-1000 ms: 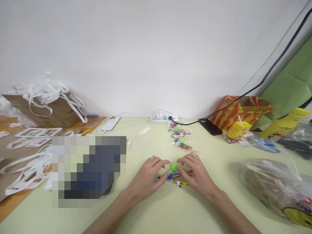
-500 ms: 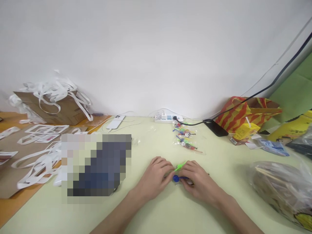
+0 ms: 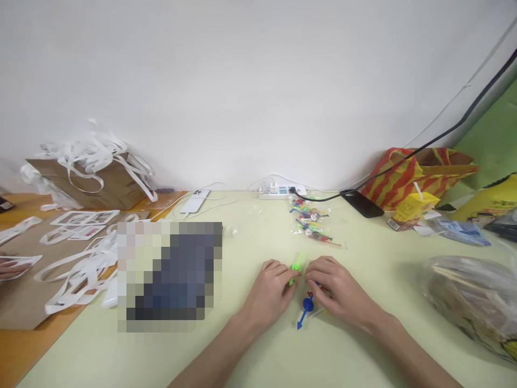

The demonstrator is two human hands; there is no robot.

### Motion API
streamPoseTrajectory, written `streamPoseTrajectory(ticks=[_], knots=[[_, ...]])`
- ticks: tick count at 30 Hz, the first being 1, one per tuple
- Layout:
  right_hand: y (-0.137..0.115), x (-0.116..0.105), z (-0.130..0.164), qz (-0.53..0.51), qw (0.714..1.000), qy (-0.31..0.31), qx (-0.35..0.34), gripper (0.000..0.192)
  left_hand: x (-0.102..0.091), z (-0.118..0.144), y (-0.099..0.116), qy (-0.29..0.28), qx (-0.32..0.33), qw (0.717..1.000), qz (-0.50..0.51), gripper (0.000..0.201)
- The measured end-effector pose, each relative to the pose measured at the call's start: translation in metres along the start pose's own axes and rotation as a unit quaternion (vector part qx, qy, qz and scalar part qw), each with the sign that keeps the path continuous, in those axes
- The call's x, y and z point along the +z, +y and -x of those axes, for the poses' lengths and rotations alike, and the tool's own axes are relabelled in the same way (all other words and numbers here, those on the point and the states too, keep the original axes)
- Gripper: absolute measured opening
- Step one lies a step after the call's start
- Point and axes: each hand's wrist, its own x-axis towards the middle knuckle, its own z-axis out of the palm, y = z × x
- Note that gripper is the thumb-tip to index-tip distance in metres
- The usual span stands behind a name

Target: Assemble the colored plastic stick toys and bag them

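Observation:
A green plastic arrow (image 3: 297,267) with a round hub lies at the fingertips of my left hand (image 3: 270,291). Those fingers are bent, and the index finger crosses the arrow. Beside them, my right hand (image 3: 343,288) is curled, with thumb and fingers together over small pieces. What it grips is mostly hidden; bits of red and blue show at the fingers. Just below, a blue plastic arrow (image 3: 308,305) with a round hub lies on the table, its tip towards me. Clear bags of similar coloured arrows (image 3: 311,215) lie farther back.
Behind the bags is a power strip (image 3: 278,191) with a black cable. A white phone (image 3: 195,201) and a pixelated dark area are on the left. Another person's hand (image 3: 14,267) shows at the left edge. A plastic-wrapped bundle (image 3: 464,302) and a yellow drink carton (image 3: 414,207) sit right.
My hands have moved slightly apart. The blue arrow now lies lower, fully showing, with its tip towards me. The green arrow is more upright in view. Another person's hand has appeared at left.

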Motion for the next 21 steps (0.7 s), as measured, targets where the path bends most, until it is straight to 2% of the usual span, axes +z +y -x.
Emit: streamPoseTrajectory(ticks=[2,5,8,10,14,19,21], knots=[[0.003,0.001,0.000,0.013,1.000,0.019,0.002,0.018,-0.004,0.002,-0.002,0.018,-0.022,0.999,0.037,0.021],[0.004,0.004,0.000,0.021,0.999,0.039,0.009,0.016,-0.014,0.005,-0.002,0.049,-0.091,0.988,0.115,0.020],[0.002,0.006,0.000,0.028,0.998,0.046,0.013,0.015,-0.021,0.006,0.003,0.079,-0.159,0.956,0.232,0.021],[-0.002,0.005,0.000,0.029,0.998,0.058,0.023,0.015,-0.022,0.006,0.008,0.081,-0.182,0.923,0.329,0.023],[-0.011,0.005,0.000,-0.002,0.996,0.078,0.050,0.016,-0.018,0.006,0.014,0.062,-0.183,0.861,0.471,0.023],[-0.014,0.011,0.004,-0.064,0.989,0.107,0.074,0.027,-0.016,0.008,0.012,0.042,-0.178,0.842,0.507,0.020],[-0.014,0.012,0.005,-0.077,0.987,0.117,0.074,0.031,-0.018,0.008,0.012,0.034,-0.189,0.837,0.513,0.026]])
